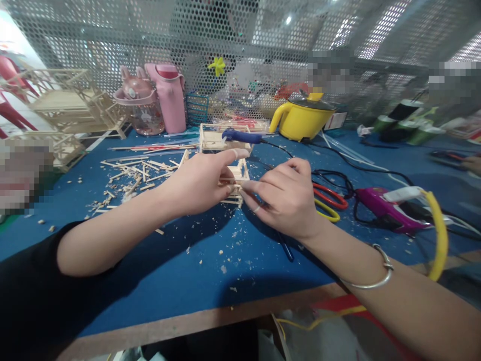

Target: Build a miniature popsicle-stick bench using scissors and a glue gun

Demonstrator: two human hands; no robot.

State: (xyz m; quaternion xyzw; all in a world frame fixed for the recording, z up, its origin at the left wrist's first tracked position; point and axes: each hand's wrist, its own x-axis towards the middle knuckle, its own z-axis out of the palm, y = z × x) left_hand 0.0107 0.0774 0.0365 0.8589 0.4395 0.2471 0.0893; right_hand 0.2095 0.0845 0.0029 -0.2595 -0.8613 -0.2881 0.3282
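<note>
At frame centre, left hand [201,183] and right hand [287,198] pinch a small stick frame [237,181]; no legible writing.

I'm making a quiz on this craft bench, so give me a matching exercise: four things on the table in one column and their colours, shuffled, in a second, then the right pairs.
Things:
1. kettle
2. glue gun
3. tall bottle
4. small stick frame between the left hand and right hand

Colours:
A. pale wood
B. yellow
C. pink
D. magenta and white

Pairs: 1-B, 2-D, 3-C, 4-A
</note>
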